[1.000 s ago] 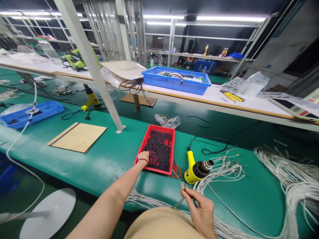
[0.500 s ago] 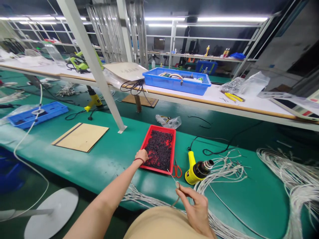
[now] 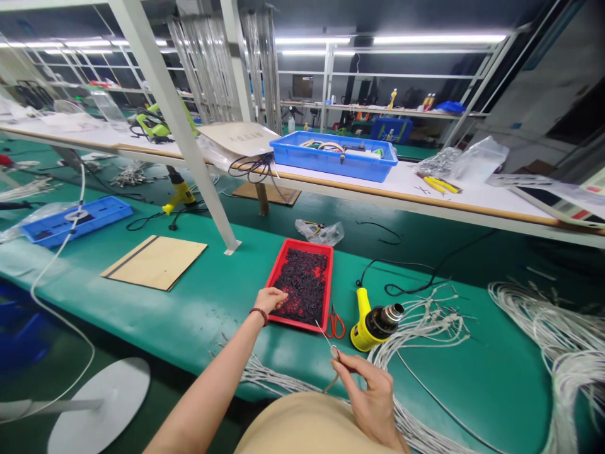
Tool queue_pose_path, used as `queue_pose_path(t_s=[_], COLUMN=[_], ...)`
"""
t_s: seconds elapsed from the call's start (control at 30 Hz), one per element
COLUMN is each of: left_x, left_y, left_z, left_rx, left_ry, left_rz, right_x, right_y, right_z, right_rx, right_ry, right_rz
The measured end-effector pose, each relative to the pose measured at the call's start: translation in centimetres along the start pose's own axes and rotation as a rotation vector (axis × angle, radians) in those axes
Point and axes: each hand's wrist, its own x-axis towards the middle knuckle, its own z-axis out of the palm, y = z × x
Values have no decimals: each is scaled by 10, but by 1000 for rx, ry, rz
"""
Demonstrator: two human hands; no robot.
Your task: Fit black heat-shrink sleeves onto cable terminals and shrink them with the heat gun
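Note:
My left hand [image 3: 270, 300] is over the near left edge of a red tray [image 3: 329, 284], fingertips pinched together; what they hold, if anything, is too small to make out. Many small black tube-like pieces [image 3: 302, 280] lie heaped in the tray. Low in front of my body, my right hand [image 3: 371, 391] grips a white cable [image 3: 334, 352] between thumb and fingers. Its thin end points up toward the tray's near right corner. Red-handled scissors [image 3: 336, 325] lie just right of the tray, beside a yellow heat gun [image 3: 368, 325] standing with its nozzle up.
Bundles of white cables [image 3: 562, 353] spread over the right of the green table [image 3: 227, 277], with more along its front edge. A tan board [image 3: 155, 261] lies to the left. Above runs a shelf carrying a blue bin [image 3: 331, 162] and yellow-handled pliers [image 3: 439, 184]. A white post [image 3: 189, 139] stands left.
My left hand has drawn slightly back and up from the black pieces toward the tray's left edge, its fingers now pinched in view. My right hand stays nearly still with the cable.

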Motion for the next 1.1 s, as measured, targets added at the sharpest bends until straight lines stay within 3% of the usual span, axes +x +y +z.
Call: queue_pose_path(t_s=[0.23, 0.4, 0.67, 1.1], left_x=[-90, -134, -150, -154], left_y=[23, 32, 40, 43], left_z=[27, 44, 49, 52], left_rx=[-498, -641, -688, -657], left_ry=[-274, -296, -193, -140], left_rz=[57, 17, 77, 127], right_x=[5, 7, 4, 7], right_y=[-8, -14, -13, -18], right_z=[-3, -1, -1, -2], right_rx=[-30, -49, -76, -80], right_ry=[53, 44, 18, -13], right_rz=[-243, -304, -302, -300])
